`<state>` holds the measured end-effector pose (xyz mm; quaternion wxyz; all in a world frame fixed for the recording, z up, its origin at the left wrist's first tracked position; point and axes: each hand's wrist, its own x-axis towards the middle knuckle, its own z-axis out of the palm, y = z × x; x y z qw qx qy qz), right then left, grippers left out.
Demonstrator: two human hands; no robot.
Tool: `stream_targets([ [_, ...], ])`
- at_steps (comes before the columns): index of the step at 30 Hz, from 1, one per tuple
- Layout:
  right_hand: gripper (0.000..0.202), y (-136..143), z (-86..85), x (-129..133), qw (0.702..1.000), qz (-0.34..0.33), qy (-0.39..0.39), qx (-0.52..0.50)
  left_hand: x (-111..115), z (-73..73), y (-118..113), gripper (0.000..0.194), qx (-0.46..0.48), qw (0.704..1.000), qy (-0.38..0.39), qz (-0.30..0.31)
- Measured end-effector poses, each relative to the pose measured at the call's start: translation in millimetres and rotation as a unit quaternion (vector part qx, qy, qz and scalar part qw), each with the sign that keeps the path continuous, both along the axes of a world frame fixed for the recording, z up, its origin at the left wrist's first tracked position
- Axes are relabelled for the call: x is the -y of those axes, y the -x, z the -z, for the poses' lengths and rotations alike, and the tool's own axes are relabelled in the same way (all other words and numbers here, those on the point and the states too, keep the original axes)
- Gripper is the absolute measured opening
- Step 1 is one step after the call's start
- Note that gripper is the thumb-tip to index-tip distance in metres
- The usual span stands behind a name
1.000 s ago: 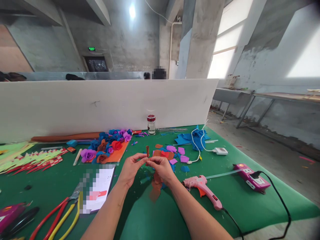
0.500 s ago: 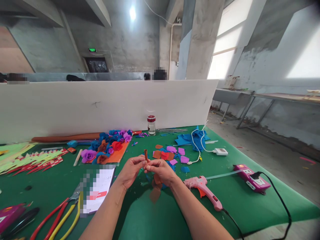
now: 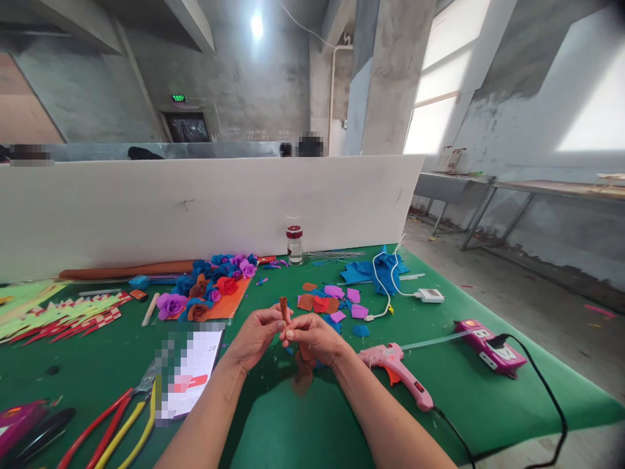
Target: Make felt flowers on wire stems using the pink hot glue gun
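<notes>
My left hand and my right hand meet over the middle of the table, fingertips pinched together. Between them stands a small roll of brown crepe paper, upright, its top poking out above the fingers. Both hands grip its lower part, which the fingers partly hide. Below my right hand lie brown paper petals on the green cloth. Just beyond the hands are scattered cut pieces: a red petal, purple petals and blue ones.
A pink glue gun lies right of my right arm, its cord running to the front edge. Behind it sits a purple power strip. Paper flowers, a phone, pliers and a glass jar stand or lie around.
My fingers have shifted slightly around the brown roll, which now stands a little differently between them. The view has moved very slightly; other things stay in place.
</notes>
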<state>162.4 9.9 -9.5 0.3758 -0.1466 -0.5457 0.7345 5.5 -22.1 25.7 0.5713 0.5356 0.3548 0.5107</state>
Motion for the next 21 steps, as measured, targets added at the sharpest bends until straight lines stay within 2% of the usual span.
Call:
stream_targets([
  [3,0.023,-2,-0.4,0,1.0,0.001,-0.002,0.021,0,-0.1,0,0.023,-0.016,1.0,-0.025,-0.007],
  [6,0.028,-3,-6.4,-2,0.998,0.022,-0.036,0.036,-1,-3.9,2,0.02,-0.04,0.993,-0.089,-0.069],
  [9,0.035,-4,-13.3,-6,0.987,0.126,-0.09,0.048,-3,-7.7,8,0.011,-0.06,0.972,-0.163,-0.16],
  [12,0.034,-4,-13.3,-12,0.966,0.24,-0.087,0.05,-7,-6.7,13,0.007,-0.091,0.95,-0.21,-0.213],
  [16,0.029,-2,-6.8,-16,0.937,0.331,-0.106,0.027,-12,0.2,13,0.006,-0.134,0.931,-0.253,-0.228],
  [21,0.021,0,-13.1,-4,0.899,0.372,-0.223,0.06,-13,4.7,7,0.007,-0.148,0.922,-0.283,-0.221],
])
